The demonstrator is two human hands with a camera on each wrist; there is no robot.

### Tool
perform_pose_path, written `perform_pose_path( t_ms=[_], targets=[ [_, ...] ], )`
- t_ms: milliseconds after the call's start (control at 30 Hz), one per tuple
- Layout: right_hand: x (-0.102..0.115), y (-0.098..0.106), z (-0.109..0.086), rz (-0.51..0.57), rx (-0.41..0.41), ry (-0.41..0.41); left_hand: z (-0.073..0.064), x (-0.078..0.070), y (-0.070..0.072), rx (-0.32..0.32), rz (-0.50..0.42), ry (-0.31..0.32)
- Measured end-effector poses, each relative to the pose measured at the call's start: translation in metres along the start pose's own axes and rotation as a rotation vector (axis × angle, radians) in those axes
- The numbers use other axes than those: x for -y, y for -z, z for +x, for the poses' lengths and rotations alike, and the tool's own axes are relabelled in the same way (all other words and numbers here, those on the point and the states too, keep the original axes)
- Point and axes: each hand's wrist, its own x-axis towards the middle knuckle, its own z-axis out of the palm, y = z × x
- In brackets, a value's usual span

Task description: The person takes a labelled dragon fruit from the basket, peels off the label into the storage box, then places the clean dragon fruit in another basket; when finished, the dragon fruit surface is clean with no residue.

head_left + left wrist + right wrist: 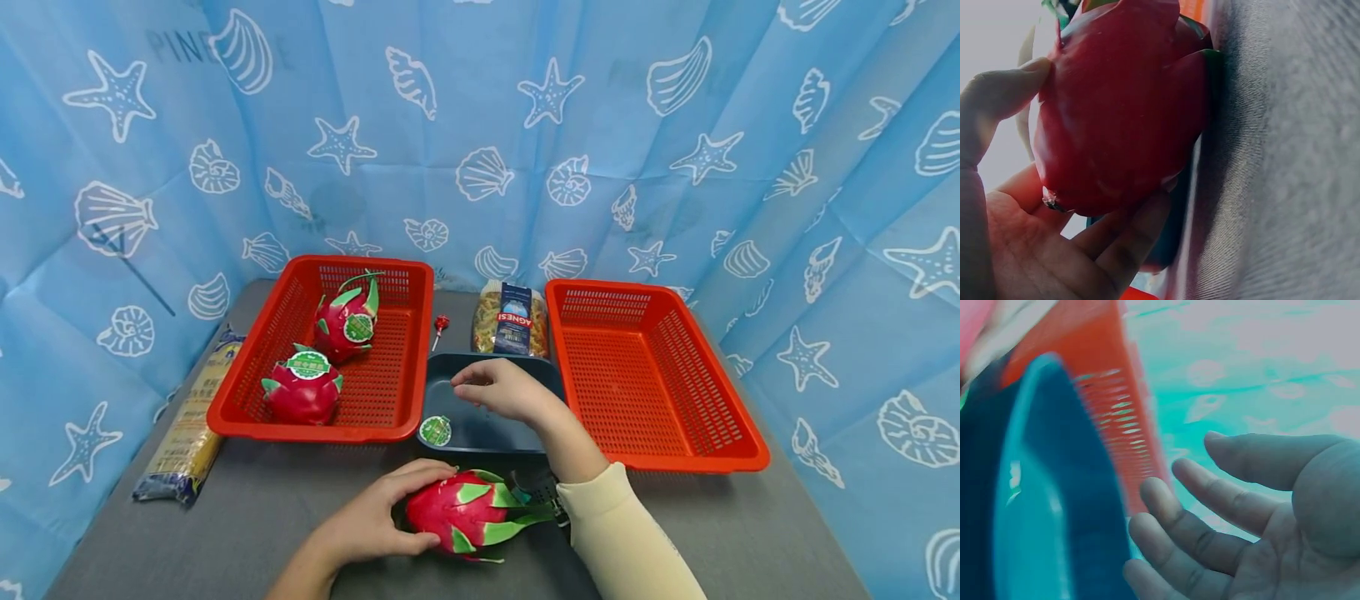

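Observation:
My left hand (390, 512) grips a dragon fruit (459, 515) at the table's front, with thumb and fingers around its rounded end. In the left wrist view the red skin of this fruit (1116, 112) fills the space between thumb and fingers. Over the dark blue tray (487, 421) hovers my right hand (504, 388), holding nothing. Its fingers (1204, 540) are loosely bent and spread apart in the right wrist view. A round green-and-white sticker (436, 431) lies in the tray's near left corner. Similar labels show on two dragon fruits (303, 392) in the left red basket (390, 379).
Right of the tray stands another red basket (622, 383). Behind the tray lie a bag of pasta (512, 320) and a lollipop (441, 323). A long spaghetti pack (191, 421) lies along the left basket's outer side. A blue shell-patterned curtain (480, 125) encloses the table.

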Motion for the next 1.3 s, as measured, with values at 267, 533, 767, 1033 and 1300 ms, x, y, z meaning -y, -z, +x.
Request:
perform_pose_path(
  t_ms=[267,533,767,1033,1300],
  targets=[
    [0.004,0.011,-0.041,0.035,-0.256,0.109,0.004,0.001,-0.002,0.001,0.019,-0.024],
    [-0.020,0.011,-0.076,0.068,-0.520,0.193,0.005,0.001,-0.006,-0.001,0.015,-0.017],
    [-0.045,0.017,-0.111,0.042,-0.702,0.246,0.004,0.001,-0.008,-0.003,0.050,0.004],
    [-0.068,0.032,-0.145,0.092,-0.890,0.219,0.005,-0.001,-0.010,-0.018,0.100,-0.026],
    [-0.097,0.053,-0.170,0.109,-1.138,0.042,0.006,-0.001,-0.011,-0.031,0.139,-0.043]
  ],
)
